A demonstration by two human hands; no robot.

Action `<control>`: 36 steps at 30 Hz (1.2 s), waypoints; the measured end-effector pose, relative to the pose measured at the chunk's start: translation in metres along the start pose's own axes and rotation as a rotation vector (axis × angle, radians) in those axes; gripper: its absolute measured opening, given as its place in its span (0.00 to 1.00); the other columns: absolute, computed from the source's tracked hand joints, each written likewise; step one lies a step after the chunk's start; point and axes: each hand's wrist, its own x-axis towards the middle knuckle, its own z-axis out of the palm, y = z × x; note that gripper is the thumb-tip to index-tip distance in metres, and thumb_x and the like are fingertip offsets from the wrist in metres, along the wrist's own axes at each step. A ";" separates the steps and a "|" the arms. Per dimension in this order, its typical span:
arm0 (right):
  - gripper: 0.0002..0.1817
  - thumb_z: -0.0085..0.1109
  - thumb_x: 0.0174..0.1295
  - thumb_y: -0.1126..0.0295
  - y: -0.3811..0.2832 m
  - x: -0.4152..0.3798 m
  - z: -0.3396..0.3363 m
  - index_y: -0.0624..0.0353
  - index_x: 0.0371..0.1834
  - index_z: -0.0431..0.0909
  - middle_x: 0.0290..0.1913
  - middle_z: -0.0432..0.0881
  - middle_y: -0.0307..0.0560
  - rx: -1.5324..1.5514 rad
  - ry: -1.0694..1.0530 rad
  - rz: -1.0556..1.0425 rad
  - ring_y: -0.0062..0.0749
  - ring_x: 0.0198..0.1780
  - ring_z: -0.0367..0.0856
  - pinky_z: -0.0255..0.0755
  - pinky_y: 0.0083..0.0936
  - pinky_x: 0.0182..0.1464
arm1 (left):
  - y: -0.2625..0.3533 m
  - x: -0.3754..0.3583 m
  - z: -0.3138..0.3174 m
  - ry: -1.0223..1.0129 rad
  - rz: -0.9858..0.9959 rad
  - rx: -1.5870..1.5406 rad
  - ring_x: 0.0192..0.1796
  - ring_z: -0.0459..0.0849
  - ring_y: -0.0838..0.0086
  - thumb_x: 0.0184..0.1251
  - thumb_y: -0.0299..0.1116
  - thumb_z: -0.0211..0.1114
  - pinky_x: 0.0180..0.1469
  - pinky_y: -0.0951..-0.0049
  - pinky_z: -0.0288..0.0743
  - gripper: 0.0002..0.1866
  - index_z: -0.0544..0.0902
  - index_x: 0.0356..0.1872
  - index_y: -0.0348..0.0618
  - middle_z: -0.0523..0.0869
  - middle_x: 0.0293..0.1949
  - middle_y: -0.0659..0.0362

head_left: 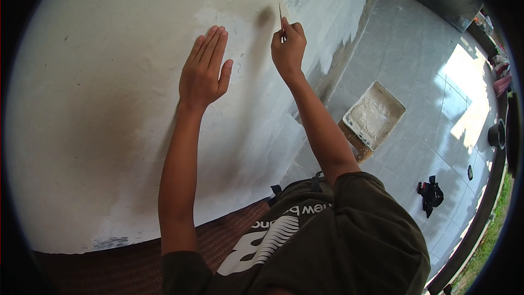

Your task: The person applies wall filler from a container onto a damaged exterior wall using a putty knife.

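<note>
My left hand (205, 71) lies flat against the pale plastered wall (131, 49), fingers stretched upward and thumb out to the side. Its back faces me. To its right, my right hand (289, 46) is closed around a thin-bladed scraper (280, 12), seen edge-on. The blade points up from the fist near the wall's corner, and the fingers hide most of the handle. A whiter, uneven patch shows on the wall just above my left fingertips. Shadows of my hands and head fall across the surface.
A white tray (376, 114) smeared with filler rests on a brown support (355, 141) over grey floor tiles. Farther right lie a black item (431, 195) and a small dark object (470, 172). A dark bucket (496, 134) stands by the floor's edge. Brown woven-looking surface (125, 267) lies below the wall.
</note>
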 end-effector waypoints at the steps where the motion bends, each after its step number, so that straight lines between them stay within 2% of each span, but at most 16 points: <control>1: 0.17 0.57 0.56 0.84 0.004 -0.002 0.005 0.70 0.49 0.82 0.31 0.74 0.50 -0.001 0.003 -0.001 0.40 0.35 0.73 0.70 0.33 0.38 | 0.000 0.000 0.001 -0.003 -0.003 -0.003 0.73 0.71 0.60 0.72 0.35 0.55 0.77 0.57 0.60 0.27 0.71 0.68 0.32 0.77 0.68 0.49; 4: 0.22 0.58 0.53 0.85 0.008 -0.021 0.026 0.74 0.55 0.77 0.39 0.78 0.56 -0.198 -0.133 -0.136 0.52 0.42 0.74 0.73 0.39 0.45 | -0.001 0.000 0.001 -0.006 -0.003 -0.001 0.73 0.71 0.60 0.72 0.35 0.54 0.76 0.57 0.60 0.27 0.71 0.68 0.32 0.76 0.68 0.48; 7: 0.24 0.58 0.52 0.86 -0.008 -0.056 0.027 0.77 0.56 0.76 0.39 0.78 0.58 -0.156 -0.176 -0.060 0.52 0.42 0.74 0.73 0.40 0.46 | 0.000 0.000 0.001 0.005 -0.006 -0.010 0.73 0.71 0.60 0.72 0.34 0.53 0.76 0.56 0.61 0.27 0.71 0.69 0.32 0.76 0.68 0.49; 9: 0.17 0.58 0.52 0.85 -0.031 -0.080 0.009 0.74 0.48 0.79 0.33 0.76 0.58 -0.069 -0.262 0.003 0.52 0.38 0.75 0.72 0.40 0.42 | 0.001 0.001 0.002 0.016 -0.007 -0.028 0.73 0.71 0.59 0.72 0.32 0.52 0.75 0.55 0.62 0.26 0.70 0.69 0.33 0.76 0.69 0.49; 10: 0.12 0.59 0.53 0.83 -0.042 -0.088 -0.005 0.72 0.42 0.80 0.31 0.74 0.52 0.014 -0.312 0.039 0.41 0.33 0.75 0.72 0.33 0.36 | 0.000 0.000 0.002 0.018 -0.007 -0.034 0.73 0.71 0.59 0.72 0.32 0.52 0.75 0.55 0.62 0.26 0.70 0.69 0.33 0.76 0.68 0.49; 11: 0.12 0.59 0.53 0.83 -0.049 -0.086 -0.017 0.72 0.42 0.80 0.31 0.74 0.52 0.015 -0.311 0.038 0.41 0.33 0.75 0.72 0.33 0.36 | 0.000 0.000 0.002 0.021 -0.008 -0.038 0.73 0.71 0.59 0.72 0.31 0.53 0.75 0.55 0.62 0.26 0.70 0.69 0.33 0.76 0.68 0.49; 13: 0.06 0.59 0.55 0.83 -0.055 -0.079 -0.038 0.71 0.37 0.80 0.29 0.71 0.45 0.318 -0.372 0.280 0.27 0.29 0.70 0.70 0.25 0.30 | -0.001 0.001 0.000 0.011 -0.005 -0.015 0.73 0.71 0.59 0.72 0.33 0.54 0.76 0.56 0.61 0.26 0.71 0.68 0.32 0.77 0.68 0.48; 14: 0.04 0.58 0.57 0.83 -0.049 -0.071 -0.037 0.71 0.35 0.80 0.28 0.68 0.40 0.366 -0.272 0.244 0.19 0.29 0.66 0.68 0.19 0.29 | 0.000 0.001 0.000 0.001 0.000 0.003 0.73 0.71 0.60 0.72 0.35 0.55 0.76 0.57 0.61 0.26 0.72 0.68 0.31 0.77 0.67 0.48; 15: 0.14 0.56 0.56 0.83 -0.042 -0.060 -0.036 0.69 0.45 0.85 0.25 0.67 0.45 0.390 -0.183 0.229 0.27 0.26 0.68 0.66 0.27 0.28 | 0.000 0.000 0.000 0.003 -0.004 0.002 0.73 0.71 0.60 0.72 0.35 0.55 0.76 0.57 0.61 0.26 0.72 0.68 0.31 0.77 0.67 0.48; 18: 0.16 0.56 0.57 0.84 -0.026 -0.019 -0.029 0.69 0.49 0.83 0.26 0.68 0.46 0.168 -0.121 0.139 0.30 0.29 0.69 0.66 0.27 0.31 | 0.000 0.000 0.000 -0.008 -0.008 0.018 0.73 0.71 0.60 0.72 0.35 0.55 0.76 0.57 0.61 0.26 0.72 0.68 0.31 0.77 0.68 0.48; 20: 0.20 0.56 0.57 0.85 -0.007 -0.005 -0.012 0.71 0.54 0.80 0.29 0.71 0.47 0.020 -0.021 -0.033 0.36 0.36 0.71 0.68 0.30 0.37 | 0.001 0.000 0.001 0.004 -0.018 -0.017 0.74 0.71 0.59 0.71 0.31 0.53 0.76 0.55 0.61 0.27 0.70 0.70 0.33 0.75 0.69 0.50; 23: 0.23 0.57 0.55 0.86 0.008 -0.008 0.014 0.71 0.57 0.79 0.35 0.75 0.50 -0.142 -0.076 -0.091 0.45 0.43 0.72 0.70 0.33 0.43 | 0.002 0.000 0.000 -0.005 -0.021 -0.012 0.74 0.71 0.59 0.71 0.32 0.53 0.76 0.56 0.61 0.27 0.70 0.70 0.32 0.75 0.69 0.50; 24: 0.21 0.59 0.54 0.86 0.010 -0.017 0.024 0.70 0.54 0.80 0.35 0.77 0.51 -0.162 -0.057 -0.155 0.47 0.41 0.73 0.70 0.36 0.43 | 0.001 0.001 0.000 -0.005 -0.022 -0.012 0.74 0.71 0.59 0.71 0.32 0.53 0.76 0.56 0.61 0.27 0.70 0.70 0.32 0.75 0.69 0.50; 27: 0.25 0.59 0.54 0.85 -0.006 -0.059 0.022 0.74 0.59 0.75 0.40 0.78 0.54 -0.148 -0.193 -0.117 0.49 0.44 0.73 0.74 0.38 0.47 | 0.000 0.000 0.001 -0.005 -0.021 -0.013 0.74 0.71 0.59 0.72 0.32 0.52 0.76 0.55 0.61 0.27 0.70 0.69 0.32 0.75 0.69 0.49; 31: 0.27 0.61 0.52 0.86 -0.037 -0.115 -0.022 0.69 0.60 0.78 0.32 0.72 0.48 0.097 -0.407 -0.001 0.40 0.37 0.72 0.72 0.33 0.41 | 0.001 0.000 0.001 0.004 -0.011 -0.024 0.74 0.71 0.59 0.72 0.33 0.52 0.76 0.55 0.61 0.27 0.70 0.69 0.32 0.75 0.69 0.49; 36: 0.29 0.58 0.52 0.88 -0.021 -0.056 -0.021 0.64 0.62 0.79 0.31 0.69 0.45 0.168 -0.059 -0.141 0.34 0.34 0.69 0.69 0.28 0.34 | 0.001 -0.001 0.000 -0.018 -0.006 0.009 0.74 0.70 0.60 0.72 0.36 0.55 0.76 0.57 0.61 0.26 0.72 0.67 0.31 0.76 0.68 0.47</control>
